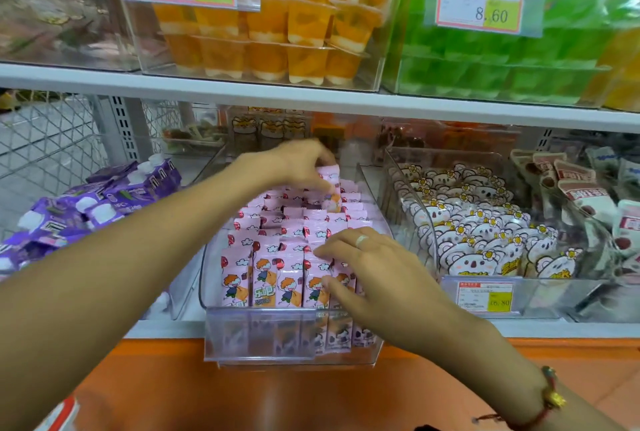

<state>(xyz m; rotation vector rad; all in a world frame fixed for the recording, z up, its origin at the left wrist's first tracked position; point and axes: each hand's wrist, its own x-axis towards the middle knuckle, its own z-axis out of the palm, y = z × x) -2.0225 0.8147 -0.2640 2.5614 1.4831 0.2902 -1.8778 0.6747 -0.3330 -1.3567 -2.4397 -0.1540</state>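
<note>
Pink packet (330, 188), one, pinched by left hand (301, 162).

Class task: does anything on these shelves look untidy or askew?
Yes. The purple pouches at far left lie in a loose heap, while the pink packets stand in neat rows.

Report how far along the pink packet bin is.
Done: pink packets stand in upright rows through most of the clear bin. In hand: the left hand pinches one packet above the back rows, while the right hand touches the front row. Left: seat the held packet in its row; whether more stock waits cannot be seen.
</note>
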